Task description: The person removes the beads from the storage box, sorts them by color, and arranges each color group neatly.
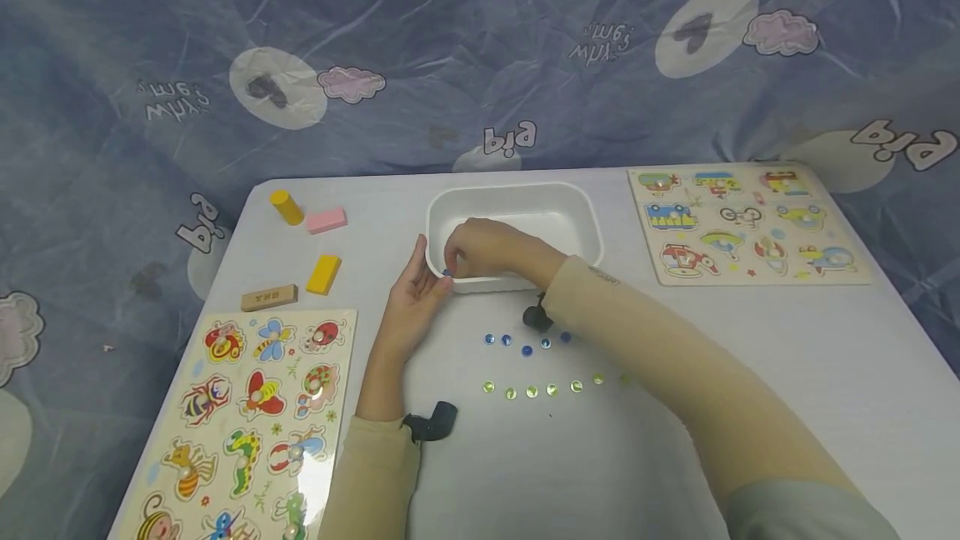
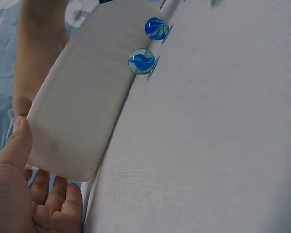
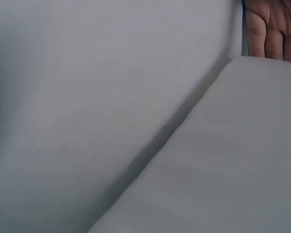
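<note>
A white plastic basin (image 1: 517, 191) stands at the middle of the table's far part. Around its near left corner lies my left hand (image 1: 408, 307), fingers extended along the end wall and thumb near the rim. My right hand (image 1: 480, 247) reaches over that corner and pinches a small blue marble (image 1: 446, 272), close to the left thumb; the fingers partly hide it. Nearer to me, several blue marbles (image 1: 527, 351) form a loose row, with a row of green marbles (image 1: 552, 390) below it. Two blue marbles (image 2: 142, 61) show beside the basin (image 2: 77, 107) in the left wrist view.
An insect puzzle board (image 1: 255, 432) lies at the left, a vehicle puzzle board (image 1: 750, 227) at the far right. Left of the basin are a yellow cylinder (image 1: 287, 207), a pink block (image 1: 326, 220), a yellow block (image 1: 323, 274) and a wooden block (image 1: 269, 297). A patterned cloth (image 1: 450, 48) hangs behind.
</note>
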A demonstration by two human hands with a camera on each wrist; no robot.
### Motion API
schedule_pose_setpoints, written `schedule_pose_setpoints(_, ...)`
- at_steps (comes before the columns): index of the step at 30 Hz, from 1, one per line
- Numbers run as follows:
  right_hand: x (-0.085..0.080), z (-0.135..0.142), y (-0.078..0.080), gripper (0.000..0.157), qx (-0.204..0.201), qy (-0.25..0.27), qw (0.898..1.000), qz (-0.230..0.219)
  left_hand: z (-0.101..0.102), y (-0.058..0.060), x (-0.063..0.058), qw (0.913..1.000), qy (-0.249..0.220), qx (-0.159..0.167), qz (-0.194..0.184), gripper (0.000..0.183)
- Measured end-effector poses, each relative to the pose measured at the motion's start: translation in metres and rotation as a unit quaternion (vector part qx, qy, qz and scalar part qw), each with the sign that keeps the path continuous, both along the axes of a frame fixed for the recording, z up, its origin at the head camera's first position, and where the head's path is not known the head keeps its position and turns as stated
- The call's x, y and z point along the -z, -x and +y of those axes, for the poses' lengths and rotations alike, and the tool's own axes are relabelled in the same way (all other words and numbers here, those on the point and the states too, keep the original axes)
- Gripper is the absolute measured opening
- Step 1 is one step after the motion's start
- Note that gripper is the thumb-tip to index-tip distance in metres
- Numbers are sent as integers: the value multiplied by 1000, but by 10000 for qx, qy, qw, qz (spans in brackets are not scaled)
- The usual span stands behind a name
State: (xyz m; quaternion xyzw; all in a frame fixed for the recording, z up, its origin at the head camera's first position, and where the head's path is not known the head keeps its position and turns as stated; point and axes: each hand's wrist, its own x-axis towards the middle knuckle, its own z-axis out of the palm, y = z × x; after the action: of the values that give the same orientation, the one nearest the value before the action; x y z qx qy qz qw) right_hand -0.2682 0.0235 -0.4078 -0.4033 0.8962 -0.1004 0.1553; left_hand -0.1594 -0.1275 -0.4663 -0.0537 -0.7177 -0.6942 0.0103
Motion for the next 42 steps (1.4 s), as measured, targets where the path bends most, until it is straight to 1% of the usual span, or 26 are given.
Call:
schedule_pose_setpoints(5,-11,15,-4,20,-156,229,9973,682,2,0,-1,9998,160,-85,60,77)
schedule_pose_setpoints(8,-23,27,-11,21,-225,387,9949,908,2,-1,-1,9997,180,-98,94,77)
schedule_pose_setpoints(11,-37,45,-19,20,-149,619,9920,1086,2,-1,-2,9997,191,-101,74,80)
schedule_pose_setpoints(13,-46,60,-25,18,9,793,9899,1175,2,-1,-3,9997,210,-109,41,81)
schedule_pose_setpoints(16,-59,89,-36,17,393,1045,9867,1177,2,-1,-4,9996,255,-128,-9,83)
schedule_pose_setpoints(18,-64,111,-43,18,701,1107,9843,1181,3,-1,-4,9996,249,-122,-17,84)
schedule_pose_setpoints(20,-65,135,-49,19,1043,1080,9823,1119,3,-2,-4,9996,270,-125,-27,84)
schedule_pose_setpoints(22,-61,159,-54,20,1361,943,9803,1079,3,-2,-4,9995,290,-126,-36,84)
schedule_pose_setpoints(25,-52,194,-62,20,1806,631,9768,959,3,-2,-3,9995,275,-124,-19,81)
schedule_pose_setpoints(28,-40,223,-70,17,2124,336,9734,793,3,-1,-2,9998,161,-94,21,78)
schedule_pose_setpoints(31,-29,245,-77,13,2241,137,9733,470,2,-1,-2,9999,60,-89,47,78)
schedule_pose_setpoints(34,-18,260,-82,11,2191,-29,9755,177,2,-1,-1,9999,77,-133,41,78)
schedule_pose_setpoints(38,-4,269,-86,11,2123,-162,9771,-13,3,0,0,9999,47,-140,71,77)
schedule_pose_setpoints(42,5,272,-87,13,2183,-215,9756,-94,4,0,3,9998,-109,-67,164,77)
